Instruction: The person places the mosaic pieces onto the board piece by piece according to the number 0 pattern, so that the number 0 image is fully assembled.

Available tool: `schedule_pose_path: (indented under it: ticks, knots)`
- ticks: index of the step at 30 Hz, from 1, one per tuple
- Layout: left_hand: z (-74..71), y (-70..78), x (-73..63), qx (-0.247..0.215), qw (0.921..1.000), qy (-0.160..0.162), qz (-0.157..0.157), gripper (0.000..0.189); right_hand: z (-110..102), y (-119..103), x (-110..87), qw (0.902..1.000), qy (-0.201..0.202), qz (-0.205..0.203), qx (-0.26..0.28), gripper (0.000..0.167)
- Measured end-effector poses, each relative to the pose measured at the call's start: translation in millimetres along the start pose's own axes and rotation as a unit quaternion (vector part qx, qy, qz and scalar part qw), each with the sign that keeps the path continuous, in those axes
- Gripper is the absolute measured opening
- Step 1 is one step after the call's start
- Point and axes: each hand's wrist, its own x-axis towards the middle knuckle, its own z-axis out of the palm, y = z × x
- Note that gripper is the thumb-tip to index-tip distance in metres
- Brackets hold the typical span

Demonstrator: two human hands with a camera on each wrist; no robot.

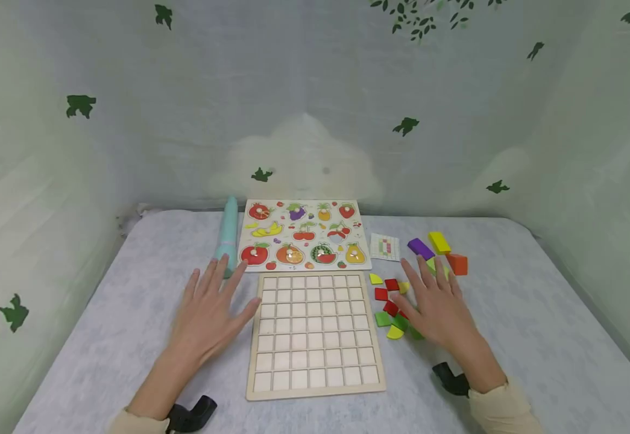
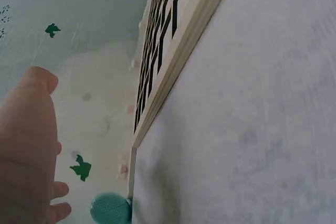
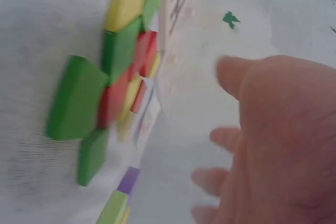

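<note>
My left hand, fingers spread and holding nothing, is over the table just left of a wooden grid board. Its thumb overlaps the board's left edge in the head view; in the left wrist view the hand appears raised beside the board. On the other side, my right hand is spread over loose coloured blocks, hiding some of them. Red blocks, green blocks and yellow quarter-round pieces show left of it. The right wrist view has this hand apart from the green block.
Behind the grid board lies a fruit knob puzzle, with a long teal object at its left. Right of the puzzle are a small printed card and purple, yellow and orange blocks. A curtain hangs behind.
</note>
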Motion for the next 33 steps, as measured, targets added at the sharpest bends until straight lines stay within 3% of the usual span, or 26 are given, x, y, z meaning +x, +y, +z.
schedule_pose_path:
  ticks: [5, 9, 15, 17, 24, 29, 33]
  knots:
    - [4.4, 5.3, 10.8, -0.090, 0.9957, -0.005, 0.022, 0.074, -6, -5, 18.9, 0.9982, 0.001, -0.047, 0.037, 0.080]
    - [12.0, 7.2, 16.9, -0.157, 0.9870, -0.033, 0.009, 0.071, -10, -9, 35.5, 0.9948, -0.014, -0.061, 0.080, 0.075]
    - [27.9, 5.2, 19.1, -0.233, 0.9702, -0.065, -0.011, 0.067, -7, -16, 55.4, 0.9888, -0.064, -0.033, 0.131, 0.062]
    - [33.7, 3.8, 18.2, -0.237, 0.9692, -0.066, -0.010, 0.066, 0, -17, 61.1, 0.9883, -0.068, -0.022, 0.135, 0.056]
    - [42.7, 0.6, 11.3, -0.190, 0.9809, -0.042, 0.008, 0.065, 23, -16, 70.6, 0.9918, -0.063, -0.025, 0.108, 0.038]
    - [45.6, 0.2, 12.1, -0.168, 0.9850, -0.020, 0.035, 0.061, 25, -15, 70.5, 0.9939, -0.058, -0.016, 0.093, 0.033]
    - [46.7, -0.7, 14.6, -0.158, 0.9861, -0.004, 0.053, 0.057, 22, -14, 71.5, 0.9925, -0.060, -0.034, 0.100, 0.028]
